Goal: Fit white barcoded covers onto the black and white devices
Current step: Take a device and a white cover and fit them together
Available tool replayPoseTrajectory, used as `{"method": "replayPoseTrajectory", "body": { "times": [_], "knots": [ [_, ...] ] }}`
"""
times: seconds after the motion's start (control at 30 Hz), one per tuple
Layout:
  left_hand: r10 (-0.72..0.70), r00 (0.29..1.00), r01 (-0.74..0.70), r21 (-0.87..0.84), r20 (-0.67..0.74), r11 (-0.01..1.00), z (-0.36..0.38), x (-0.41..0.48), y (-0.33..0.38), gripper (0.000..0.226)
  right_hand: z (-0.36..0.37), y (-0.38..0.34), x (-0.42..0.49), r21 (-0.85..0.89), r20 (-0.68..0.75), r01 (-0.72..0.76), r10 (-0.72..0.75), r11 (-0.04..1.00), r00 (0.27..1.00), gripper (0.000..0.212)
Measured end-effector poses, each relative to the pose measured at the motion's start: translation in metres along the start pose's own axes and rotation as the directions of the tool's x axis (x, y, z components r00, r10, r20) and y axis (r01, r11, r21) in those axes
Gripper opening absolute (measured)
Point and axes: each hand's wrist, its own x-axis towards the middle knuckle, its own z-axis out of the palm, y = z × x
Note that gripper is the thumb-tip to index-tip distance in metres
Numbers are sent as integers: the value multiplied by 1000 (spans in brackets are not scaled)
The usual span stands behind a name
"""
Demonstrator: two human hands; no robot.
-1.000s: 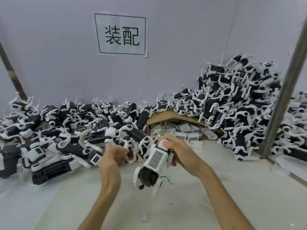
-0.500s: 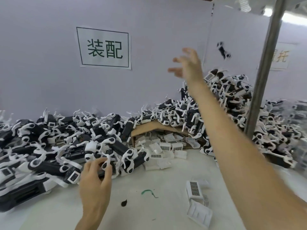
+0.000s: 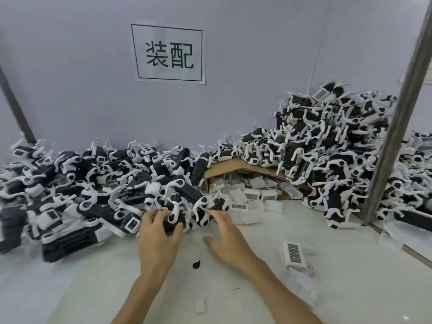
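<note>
Just one feed for me: wide-angle head cam, looking forward and down across the table (image 3: pixel 339 249) toward the back wall (image 3: pixel 70 90) and its sign (image 3: pixel 168 53). It's close in, with the nearest device (image 3: pixel 174 217) sitting mid-frame. Edges curve a bit.

Gripped device (image 3: pixel 168 226): body partly hidden inside left hand (image 3: pixel 159 242).
Cardboard box (image 3: pixel 236 166): rear buried under piled devices (image 3: pixel 304 146).
Cover barcodes (image 3: pixel 293 252): too small to read.
Left device heap (image 3: pixel 14 220): blurred, cropped by edge.
Forearms (image 3: pixel 287 298): cut off at bottom edge.
</note>
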Motion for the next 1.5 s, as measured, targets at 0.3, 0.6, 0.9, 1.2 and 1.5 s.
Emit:
{"method": "replayPoseTrajectory", "body": {
  "times": [0.3,0.6,0.9,1.2,1.5],
  "knots": [
    [29,988,-50,-136,-153,989,1,2,-1,11,2,2,0,131,-49,10,-4,991,999,66],
    [-89,996,60,-628,-14,776,-3,-2,14,27,5,0,0,232,103,-42,18,972,994,85],
    [-175,909,415,-854,377,315,-14,13,13,65,-2,-4,-2,304,42,-16,4,952,999,64],
    [21,834,537,-822,551,191,-13,12,9,39,-8,-11,-7,187,-210,211,-171,959,963,94],
    [41,999,-18,-539,32,842,-2,2,7,24,-7,-28,-11,274,-359,287,-179,918,916,39]
  ]
}}
